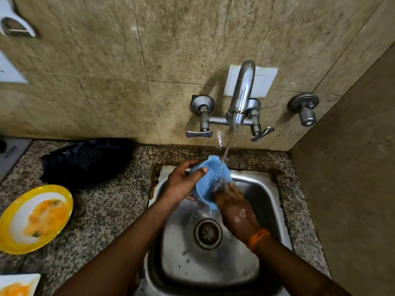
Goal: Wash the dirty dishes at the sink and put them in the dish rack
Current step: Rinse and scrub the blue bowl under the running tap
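Taking the sink (pixel 267 189) as the marker, a white plate (pixel 17 284) smeared with orange lies far to its left at the bottom corner of the speckled tabletop (pixel 111 210). Just above that, also left of the sink, sits a yellow-rimmed plate (pixel 35 218) with orange food remains. Behind it, nearer the wall and still left of the sink, stands a dark dish rack (pixel 85 159).

Over the sink's back-left part, the left hand (pixel 183 182) grips a blue bowl (pixel 210 182), thumb curled over its outer wall, fingers behind it. The bowl is tilted on its side above the basin. Water runs from the tap (pixel 242 92), mounted on the wall behind the sink, onto the bowl's rim.

The right hand (pixel 235 208), wet, wearing an orange wristband (pixel 258 238), reaches into the bowl; its fingers are hidden in blur and water, so their curl cannot be told. The drain (pixel 207 233) lies below both hands.
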Motion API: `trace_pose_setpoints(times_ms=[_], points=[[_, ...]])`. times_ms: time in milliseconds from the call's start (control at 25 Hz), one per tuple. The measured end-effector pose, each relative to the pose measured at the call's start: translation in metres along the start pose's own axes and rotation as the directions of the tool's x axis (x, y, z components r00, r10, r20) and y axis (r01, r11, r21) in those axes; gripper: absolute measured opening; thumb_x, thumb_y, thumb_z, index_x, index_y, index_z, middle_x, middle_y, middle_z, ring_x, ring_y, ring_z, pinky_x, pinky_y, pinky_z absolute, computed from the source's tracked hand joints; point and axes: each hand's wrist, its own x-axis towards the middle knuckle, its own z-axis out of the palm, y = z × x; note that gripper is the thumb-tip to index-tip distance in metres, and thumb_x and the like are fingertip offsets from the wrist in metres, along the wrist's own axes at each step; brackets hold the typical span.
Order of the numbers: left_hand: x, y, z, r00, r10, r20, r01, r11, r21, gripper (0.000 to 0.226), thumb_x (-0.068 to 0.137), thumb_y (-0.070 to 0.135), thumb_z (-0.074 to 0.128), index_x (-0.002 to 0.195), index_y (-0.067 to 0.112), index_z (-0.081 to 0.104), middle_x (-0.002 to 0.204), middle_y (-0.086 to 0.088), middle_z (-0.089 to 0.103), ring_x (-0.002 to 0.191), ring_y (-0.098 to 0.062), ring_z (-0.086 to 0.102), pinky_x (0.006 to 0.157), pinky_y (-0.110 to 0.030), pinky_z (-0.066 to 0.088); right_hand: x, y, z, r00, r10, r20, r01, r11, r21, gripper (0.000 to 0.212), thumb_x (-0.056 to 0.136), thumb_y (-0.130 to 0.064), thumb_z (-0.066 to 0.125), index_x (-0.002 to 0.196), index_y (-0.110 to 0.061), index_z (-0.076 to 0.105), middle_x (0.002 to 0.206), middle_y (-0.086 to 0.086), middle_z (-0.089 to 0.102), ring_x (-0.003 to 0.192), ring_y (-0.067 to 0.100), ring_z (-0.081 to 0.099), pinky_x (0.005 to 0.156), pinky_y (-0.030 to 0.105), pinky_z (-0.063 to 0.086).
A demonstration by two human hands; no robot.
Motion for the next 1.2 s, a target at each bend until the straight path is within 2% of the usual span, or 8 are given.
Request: trace_pose_setpoints(times_ms=[120,280,440,520,720,840,1080,1200], points=[[-0.001,0.007,0.005,0.997,0.059,-0.04,-0.063,0.992,-0.111,0.049,0.086,0.042,0.077,0.129,0.04,0.053,0.123,-0.001,0.069,0.1,-0.019,0.073,0.071,-0.042,0.065,0.021,-0.002,0.0,0.99,0.039,-0.139,-0.044,0.999,-0.031,0.039,0.075,0.004,0.072,0.111,-0.013,0.074,0.109,0.01,0.075,0.107,0.031,0.07,0.106,0.042,0.049],[-0.013,0.005,0.027,0.965,0.25,-0.079,-0.259,0.956,-0.14,0.067,0.081,0.033,0.075,0.144,0.032,0.049,0.13,0.007,0.066,0.113,-0.005,0.067,0.091,-0.026,0.058,0.035,-0.049,0.008,0.927,0.297,-0.229,-0.165,0.872,0.461,0.028,0.089,0.003,0.066,0.112,-0.013,0.067,0.1,0.006,0.071,0.091,0.019,0.068,0.08,0.032,0.056],[-0.001,0.016,0.006,0.991,0.133,0.003,-0.131,0.977,-0.166,0.045,0.086,0.034,0.077,0.127,0.043,0.063,0.123,0.008,0.07,0.112,-0.023,0.071,0.082,-0.054,0.064,0.024,0.021,0.008,0.984,-0.153,-0.09,0.141,0.982,-0.126,0.05,0.084,0.006,0.06,0.132,-0.005,0.063,0.129,0.017,0.067,0.122,0.034,0.062,0.11,0.049,0.047],[0.002,0.015,0.009,0.996,0.09,0.011,-0.088,0.988,-0.128,0.047,0.085,0.032,0.079,0.127,0.042,0.061,0.12,0.007,0.069,0.106,-0.024,0.073,0.077,-0.054,0.064,0.029,0.039,0.006,0.992,-0.122,-0.025,0.112,0.963,-0.246,0.055,0.082,0.004,0.055,0.136,-0.006,0.061,0.138,0.019,0.062,0.134,0.035,0.054,0.118,0.055,0.036],[0.004,0.017,0.013,0.997,0.063,-0.045,-0.063,0.998,-0.01,0.043,0.081,0.039,0.079,0.122,0.04,0.065,0.113,0.006,0.072,0.101,-0.022,0.072,0.072,-0.035,0.064,0.018,-0.03,0.009,0.984,0.175,0.011,-0.166,0.911,0.378,0.039,0.093,-0.017,0.064,0.132,-0.019,0.062,0.125,0.0,0.068,0.115,0.015,0.064,0.102,0.026,0.048],[0.007,0.019,-0.006,0.997,-0.046,0.068,0.044,0.999,0.028,0.045,0.083,0.047,0.077,0.125,0.042,0.063,0.117,0.002,0.072,0.094,-0.026,0.074,0.058,-0.038,0.062,0.017,0.024,0.003,0.986,-0.157,0.055,0.156,0.988,0.022,0.043,0.094,-0.012,0.048,0.133,-0.02,0.064,0.135,0.007,0.066,0.126,0.025,0.06,0.112,0.041,0.047],[-0.013,-0.004,0.024,0.973,0.224,-0.057,-0.225,0.974,0.0,0.057,0.078,0.044,0.075,0.131,0.051,0.056,0.123,0.024,0.068,0.112,-0.001,0.066,0.093,-0.025,0.056,0.026,-0.046,0.015,0.969,0.232,-0.088,-0.178,0.898,0.401,0.026,0.099,-0.013,0.055,0.123,-0.013,0.064,0.104,0.006,0.073,0.092,0.017,0.069,0.08,0.026,0.055],[-0.004,0.0,0.01,0.978,0.18,-0.11,-0.18,0.984,0.007,0.048,0.078,0.043,0.071,0.125,0.039,0.067,0.119,0.016,0.072,0.109,-0.004,0.068,0.085,-0.017,0.053,0.012,-0.025,0.014,0.993,-0.019,-0.117,0.043,0.979,0.201,0.03,0.095,-0.008,0.056,0.124,-0.009,0.065,0.115,0.011,0.07,0.107,0.023,0.065,0.099,0.029,0.048]])
